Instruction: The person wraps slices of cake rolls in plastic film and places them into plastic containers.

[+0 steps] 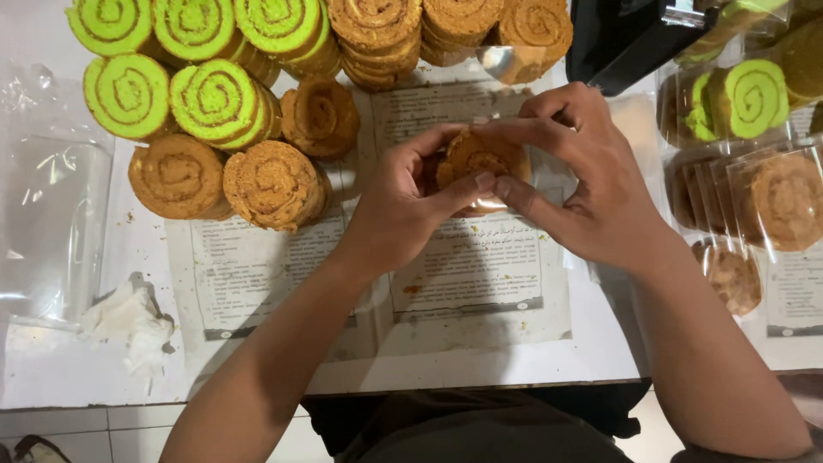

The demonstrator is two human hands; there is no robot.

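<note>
Over the printed paper sheet (467, 274), the left hand (403, 210) and right hand (591, 184) were both curled closed around a brown swirl cake slice (471, 159). It looked soft, light and crumbly, best pinched gently at its rim. Left of the sheet lay clear plastic bags (51, 214); right of it, bagged slices (754, 189), green and brown.

Stacked roll slices (231, 111) left, wrapped slices (754, 171) right, printed paper (463, 274) between.
</note>
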